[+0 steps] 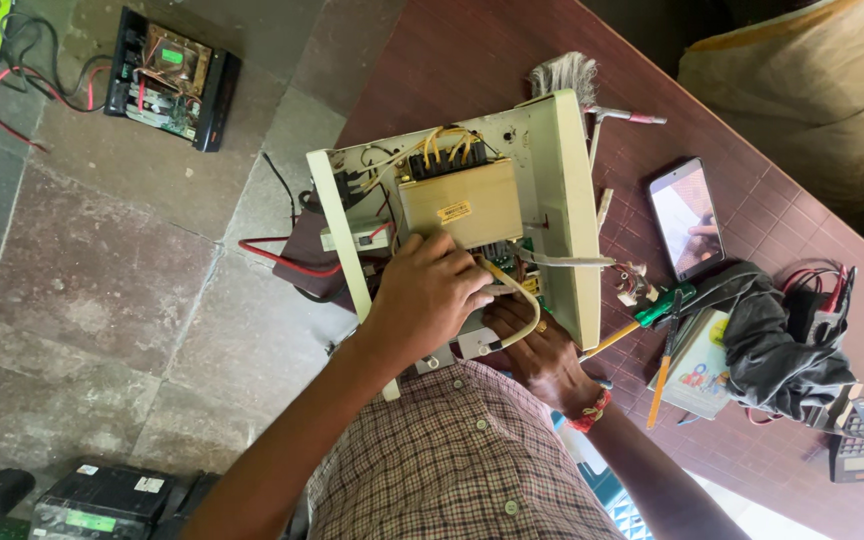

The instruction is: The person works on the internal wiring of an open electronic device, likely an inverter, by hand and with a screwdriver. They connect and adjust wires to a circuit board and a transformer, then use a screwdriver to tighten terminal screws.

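Observation:
An open cream metal casing (562, 190) stands on the reddish-brown table (752, 200), with a beige transformer block (457, 205), yellow wires and a green circuit board inside. My left hand (427, 295) reaches into the casing just below the transformer, its fingers curled on a thin grey tool whose tip points right. Lower down, my right hand (542, 355), with a ring and a red wrist thread, sits at the casing's bottom edge. It holds the end of a thick cream cable (524, 300) that loops up between both hands.
A smartphone (687, 215), a green-handled screwdriver (642, 320), an orange-handled tool, a small box and a dark cloth (777, 335) lie right of the casing, with a brush (564, 75) behind it. A meter (862, 450) is at the far right. Another opened unit (172, 80) and a battery (102, 500) are on the stone floor.

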